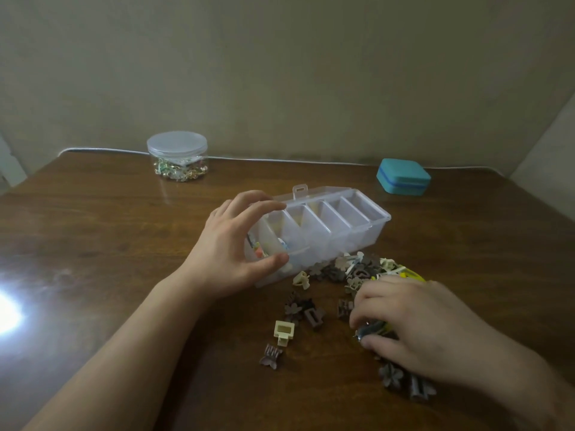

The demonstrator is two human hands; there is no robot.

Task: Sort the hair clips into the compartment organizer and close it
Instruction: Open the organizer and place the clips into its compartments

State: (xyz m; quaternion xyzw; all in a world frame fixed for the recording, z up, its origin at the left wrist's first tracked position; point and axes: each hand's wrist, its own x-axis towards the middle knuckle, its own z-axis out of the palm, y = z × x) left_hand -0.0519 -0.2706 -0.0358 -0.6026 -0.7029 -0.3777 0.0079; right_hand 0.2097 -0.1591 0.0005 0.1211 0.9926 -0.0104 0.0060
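Hair clips (342,275), small claw types in brown, cream and yellow, lie scattered on the wooden table (109,228) just in front of the clear compartment organizer (326,225); the pile runs from the organizer's near wall toward the camera and to the right; a cream clip (283,332) and a brown clip (271,356) sit apart at the near left edge of the scatter. Organizer: lid open and lying back behind the body, long axis running from near left to far right, its row of compartments following that axis; the leftmost compartments hold a few coloured items, the others look unfilled. Left hand (231,253): fingers curved around the organizer's left end, thumb on the near wall, fingertips at the far rim, steadying it. Right hand (413,321): down on the pile, fingers curled and pinching a yellow-and-grey clip (373,328); this hand is the nearer to the loose clips, and judged from the layout its path to any compartment runs forward and to the left. Hidden or unclear: clips beneath the right palm; contents behind the left hand; clip shapes blurred in dim light. Behind: a lidded round jar (177,157) and a teal case (403,176).
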